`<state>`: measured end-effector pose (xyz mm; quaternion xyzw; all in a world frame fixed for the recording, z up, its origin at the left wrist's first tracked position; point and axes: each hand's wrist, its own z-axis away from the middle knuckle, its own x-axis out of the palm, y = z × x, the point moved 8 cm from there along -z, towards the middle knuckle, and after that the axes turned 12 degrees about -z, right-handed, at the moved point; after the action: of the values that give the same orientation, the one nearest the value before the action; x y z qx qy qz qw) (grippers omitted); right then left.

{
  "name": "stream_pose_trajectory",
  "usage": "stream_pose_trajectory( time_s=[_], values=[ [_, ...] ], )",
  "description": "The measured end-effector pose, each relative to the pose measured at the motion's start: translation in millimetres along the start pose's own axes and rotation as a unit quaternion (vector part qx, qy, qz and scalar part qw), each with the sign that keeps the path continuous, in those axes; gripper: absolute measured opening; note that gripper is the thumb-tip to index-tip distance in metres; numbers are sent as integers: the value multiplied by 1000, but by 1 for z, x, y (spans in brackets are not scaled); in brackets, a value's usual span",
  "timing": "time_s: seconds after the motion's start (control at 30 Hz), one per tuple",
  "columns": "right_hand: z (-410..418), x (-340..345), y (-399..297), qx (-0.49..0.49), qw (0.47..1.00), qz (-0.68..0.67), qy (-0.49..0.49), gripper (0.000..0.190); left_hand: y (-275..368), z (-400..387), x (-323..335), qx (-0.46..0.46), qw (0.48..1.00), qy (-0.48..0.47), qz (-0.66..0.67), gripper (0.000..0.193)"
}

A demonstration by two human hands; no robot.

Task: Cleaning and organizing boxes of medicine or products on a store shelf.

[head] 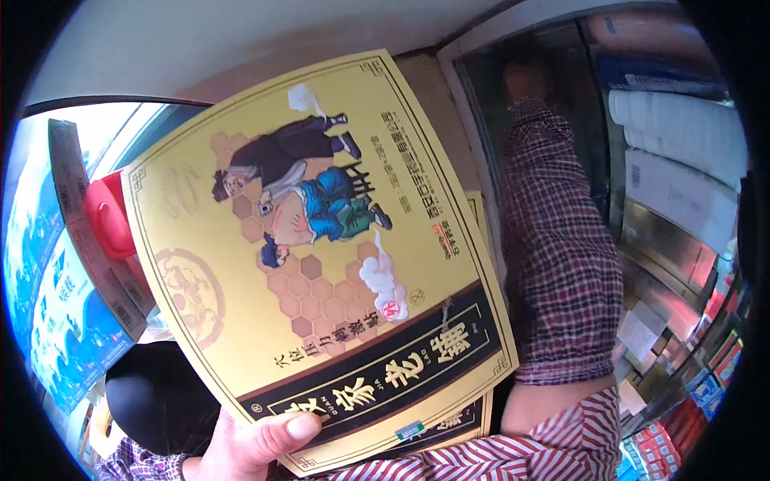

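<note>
My left hand (258, 442) grips a flat gold packet (337, 240) by its lower edge, with the thumb on its printed face. The packet bears a drawing of two figures, honeycomb shapes and a black band with writing. Behind it, the edge of a similar gold packet (460, 428) shows at the lower right. My right arm, in a plaid sleeve, stretches away to the upper right. At its end my right hand (528, 78) is dim and blurred, inside a dark opening; its fingers and anything in them cannot be made out.
Blue printed cartons (75, 324) stand at the left beside a red plastic thing (111, 216). A pale frame (475, 138) edges the dark opening. White packs (674, 126) and boxes are stacked at the right, with small red boxes (656, 448) low at the right.
</note>
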<state>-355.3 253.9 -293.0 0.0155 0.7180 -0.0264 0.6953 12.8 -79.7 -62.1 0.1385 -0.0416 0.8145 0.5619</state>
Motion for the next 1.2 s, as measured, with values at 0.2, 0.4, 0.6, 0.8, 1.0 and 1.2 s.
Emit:
stream_pose_trajectory(
  time_s=[0.2, 0.4, 0.6, 0.8, 1.0, 1.2],
  values=[
    [-23, 21, 48, -167, 986, -8, 18, 28, 2, -8, 13, 9, 999, -44, 25, 77],
    [19, -1, -29, -170, 949, -240, -115, 38, 2, 6, -8, -3, 999, -7, -32, 77],
    [52, -65, -3, -50, 949, -283, 132, 35, 1, 5, -5, 31, 999, -3, -25, 78],
    [28, -69, -23, -124, 962, -138, 198, 35, 8, 4, -5, 30, 999, 12, -19, 77],
    [38, -59, -58, -137, 981, 12, 138, 33, 8, -6, -2, 24, 1000, -6, -7, 80],
    [44, -37, -52, -60, 990, -114, -52, 29, 15, 3, -2, 36, 999, 24, 12, 81]
  ],
)
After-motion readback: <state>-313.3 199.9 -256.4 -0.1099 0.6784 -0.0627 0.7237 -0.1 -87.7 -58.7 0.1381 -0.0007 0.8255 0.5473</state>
